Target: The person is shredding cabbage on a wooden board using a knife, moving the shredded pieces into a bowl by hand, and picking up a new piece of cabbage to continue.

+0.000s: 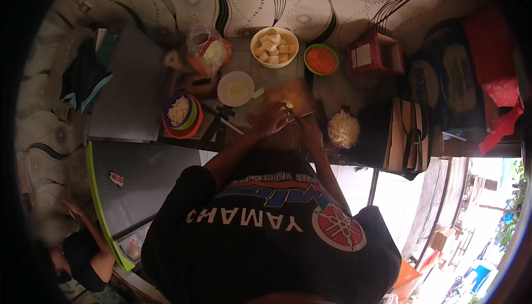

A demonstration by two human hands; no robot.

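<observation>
My left hand (272, 119) rests on a wooden cutting board (301, 90), its fingers bent over a small pale piece of vegetable (287, 104). My right hand (311, 132) is beside it at the board's near right edge, closed around what looks like a knife; the blade is mostly hidden in shadow. A pale green vegetable piece (258, 93) lies just left of the board. Next to that stands a white bowl (235, 88) with a little pale green chopped food inside. Another knife (231, 126) lies left of my left forearm.
Behind the board are a cream bowl of pale chunks (274, 48) and a green bowl of shredded orange food (321, 59). Pale shreds (344, 129) fill a bowl at right. Stacked bowls (181, 115), a plastic bag (208, 50) and a red box (376, 54) stand around. Another person (85, 254) is at lower left.
</observation>
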